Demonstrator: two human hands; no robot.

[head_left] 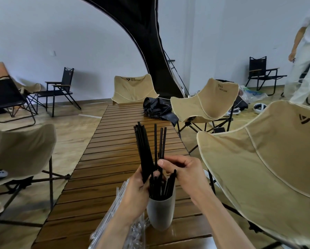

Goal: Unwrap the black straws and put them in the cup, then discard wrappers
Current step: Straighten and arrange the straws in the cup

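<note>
The step now, as I judge it, is to take a few straws out of the bundle and lower them into the cup. To do it well: keep the bundle upright and a bit to the side, so it does not knock the straws already in the cup. Bring the few straws down with tips first into a free gap, approx. vertical, and let go only when the ends are below the rim. The cup looks light and narrow, so a side push may tip it; better no sideways pressure. If the upper straws still have a clear wrap (I cannot tell, too thin to see), pull it off before the drop.

Left hand: fingers curled round the lower part of the thick bundle of black straws, gripping it firmly, just beside the cup rim on its left.

Right hand: closed in a pinch, thumb & fingers on the low part of three thin straws that stand up above the cup; not open at all.

The cup stands on the wooden slat desk, near its front edge, w/ many straws inside. Clear wrappers lie in a heap on the desk, left of the cup and partly under the left arm; not yet discarded.
</note>
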